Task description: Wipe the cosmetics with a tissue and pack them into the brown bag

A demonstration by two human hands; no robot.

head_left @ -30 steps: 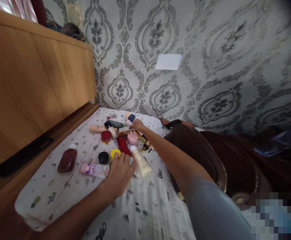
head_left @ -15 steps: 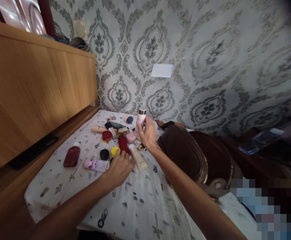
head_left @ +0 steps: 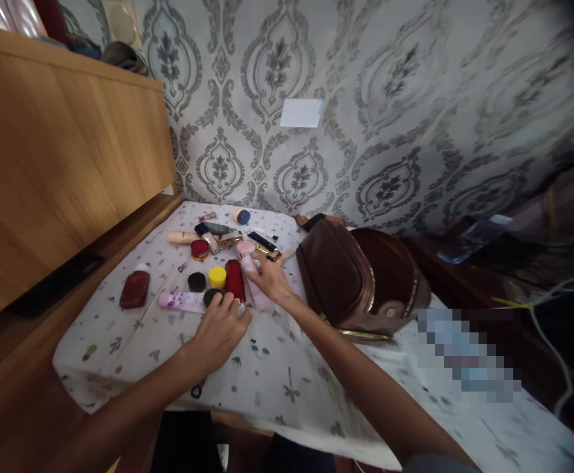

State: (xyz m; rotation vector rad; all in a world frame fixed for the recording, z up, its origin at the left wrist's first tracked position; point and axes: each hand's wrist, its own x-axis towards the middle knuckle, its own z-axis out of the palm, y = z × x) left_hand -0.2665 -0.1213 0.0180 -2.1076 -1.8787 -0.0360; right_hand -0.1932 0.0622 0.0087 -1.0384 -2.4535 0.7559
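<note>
My right hand [head_left: 273, 281] has its thumb and fingers on a pale pink tube [head_left: 257, 289], which lies at a slant beside a dark red cylindrical item [head_left: 235, 279]. Loosely bent and apart, the fingers of my left hand [head_left: 221, 330] rest by a dark round jar [head_left: 212, 297], near the foot of the red item; its fingertips are partly hidden. Close by are a yellow-lidded jar [head_left: 217, 276], a black-lidded jar [head_left: 196, 282] and a pink-and-white tube [head_left: 181, 300]. Beyond my right hand, a beige item [head_left: 285, 257] shows in part.
A brown bag [head_left: 336, 269] stands on the right, its zip open. Further cosmetics lie toward the wall, including a red round tin [head_left: 200, 249] and a beige tube [head_left: 182, 237]. On the left are a dark red bottle [head_left: 135, 289] and a wooden cabinet [head_left: 70, 131].
My right hand has come down from above the cosmetics, bringing the pale pink tube to the cloth beside the red item. The cream tube has left its place there. The view has shifted.
</note>
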